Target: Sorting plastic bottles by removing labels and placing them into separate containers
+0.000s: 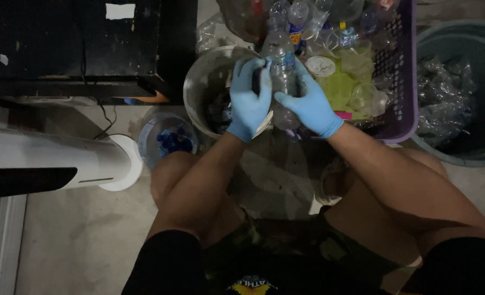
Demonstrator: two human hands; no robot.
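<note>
We look down between our bare knees at both hands in blue gloves, meeting over a clear plastic bottle (282,76) that we hold upright in front of us. Our left hand (249,101) curls its fingers (248,68) around the left side of the bottle, near the upper half, with the thumb side pressed against the plastic; the grip looks closed on it, though the dim light hides just how tight. Our right hand (310,105) comes in from the other side, its fingers wrapped on the bottle's right flank and lower body, also closed on it. The bottle sits above the rim of a round grey bucket (204,76), which holds dark scraps we cannot make out. Just behind the bottle stands a purple plastic basket (404,82) heaped with more clear bottles (308,27) and yellowish crushed plastic. To the right of the basket is a large grey-green tub (466,147) with crumpled clear plastic inside. To the left of the bucket, on the concrete floor, lies a small clear container with blue caps (171,143) in it, just beside our left knee. Further left a white cylindrical fan body (62,161) lies across the view, and a black cabinet (84,43) stands behind it.
</note>
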